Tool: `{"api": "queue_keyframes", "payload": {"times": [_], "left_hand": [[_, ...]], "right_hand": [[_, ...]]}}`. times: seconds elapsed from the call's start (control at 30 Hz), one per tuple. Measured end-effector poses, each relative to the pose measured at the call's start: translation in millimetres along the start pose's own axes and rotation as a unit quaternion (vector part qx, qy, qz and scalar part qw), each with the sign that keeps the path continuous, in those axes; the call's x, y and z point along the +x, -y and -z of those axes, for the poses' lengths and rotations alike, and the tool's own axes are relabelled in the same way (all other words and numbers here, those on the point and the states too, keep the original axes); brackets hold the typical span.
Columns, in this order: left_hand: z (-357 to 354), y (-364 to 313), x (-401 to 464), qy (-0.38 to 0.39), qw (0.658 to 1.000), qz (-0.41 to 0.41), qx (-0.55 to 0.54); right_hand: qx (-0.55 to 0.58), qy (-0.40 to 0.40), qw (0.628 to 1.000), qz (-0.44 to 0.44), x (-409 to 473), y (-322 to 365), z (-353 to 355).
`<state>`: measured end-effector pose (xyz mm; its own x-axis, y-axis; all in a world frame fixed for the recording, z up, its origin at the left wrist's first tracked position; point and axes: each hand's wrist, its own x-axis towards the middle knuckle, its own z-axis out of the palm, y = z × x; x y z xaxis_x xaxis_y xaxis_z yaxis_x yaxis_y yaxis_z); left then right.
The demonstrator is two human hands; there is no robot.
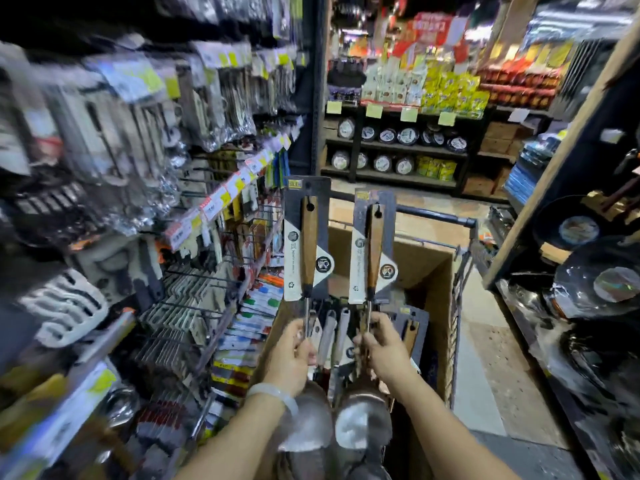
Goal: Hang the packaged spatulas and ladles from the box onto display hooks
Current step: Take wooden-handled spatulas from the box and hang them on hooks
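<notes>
I hold two packaged ladles upright, one in each hand, above the box (429,268). My left hand (294,355) is clamped on the thin metal shaft of the left ladle (308,244). My right hand (384,351) is clamped on the shaft of the right ladle (372,251). Both bowls hang low near my wrists, and the card headers point up. More packaged utensils lie in the box under my hands. I think the step is carrying to the display. Next I must turn left to the hooks (204,278) and slide one header hole onto a free hook.
</notes>
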<state>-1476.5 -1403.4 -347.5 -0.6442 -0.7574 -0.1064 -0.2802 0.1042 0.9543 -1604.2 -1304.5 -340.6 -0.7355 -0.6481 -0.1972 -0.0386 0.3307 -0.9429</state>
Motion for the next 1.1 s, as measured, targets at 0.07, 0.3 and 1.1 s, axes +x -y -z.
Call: {"api": "queue_keyframes", "payload": {"times": [0.07, 0.3, 1.1], "left_hand": [[10.0, -16.4, -12.2, -0.03, 0.999, -0.011, -0.005], [42.4, -61.4, -108.9, -0.139, 0.99, -0.037, 0.013], [234.0, -141.0, -602.4, -0.575, 0.809, -0.065, 0.108]], "right_hand": [[0.002, 0.02, 0.999, 0.04, -8.9, 24.7, 3.7], [-0.01, 0.134, 0.974, 0.18, -65.2, 75.4, -3.6], [0.074, 0.499, 0.766, 0.4, -505.7, 222.7, -188.2]]}}
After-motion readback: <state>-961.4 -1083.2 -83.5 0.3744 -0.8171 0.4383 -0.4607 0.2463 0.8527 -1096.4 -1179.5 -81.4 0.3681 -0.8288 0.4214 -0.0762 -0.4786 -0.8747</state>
